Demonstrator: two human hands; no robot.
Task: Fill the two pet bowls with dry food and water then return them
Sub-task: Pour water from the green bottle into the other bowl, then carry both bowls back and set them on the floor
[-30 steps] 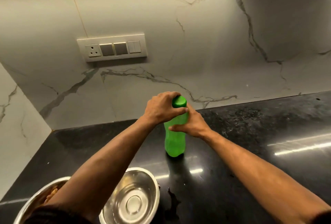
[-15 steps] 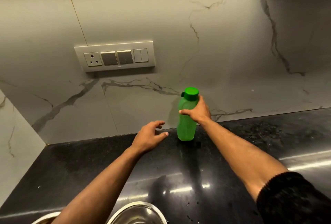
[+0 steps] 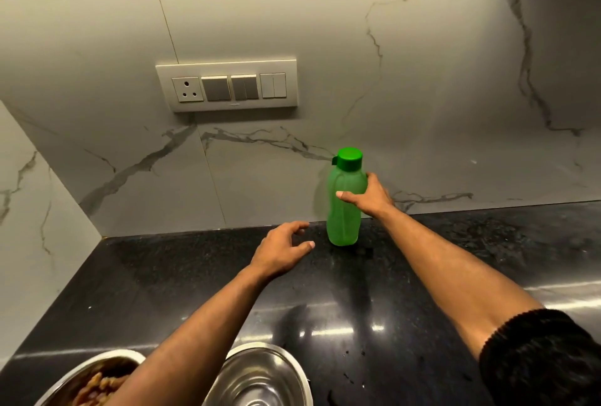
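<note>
A green plastic bottle [image 3: 343, 210] with its green cap on stands upright on the black counter [image 3: 201, 275], close to the marble back wall. My right hand [image 3: 367, 196] wraps around its right side. My left hand [image 3: 281, 251] hovers just left of the bottle's base, fingers apart and holding nothing. Two steel bowls sit at the near edge. The left bowl [image 3: 81, 376] holds brown dry food and is partly hidden by my left forearm. The right bowl [image 3: 260, 376] shows a shiny inside; I cannot tell whether it holds water.
A switch and socket panel [image 3: 227, 87] is set in the marble wall above the counter. A side wall closes off the counter at the left. Small wet spots [image 3: 349, 379] lie on the counter right of the bowls.
My left hand came off the cap and dropped toward the counter. My right hand moved the bottle back to the wall. The view shifted, bringing the bowls further into sight.
</note>
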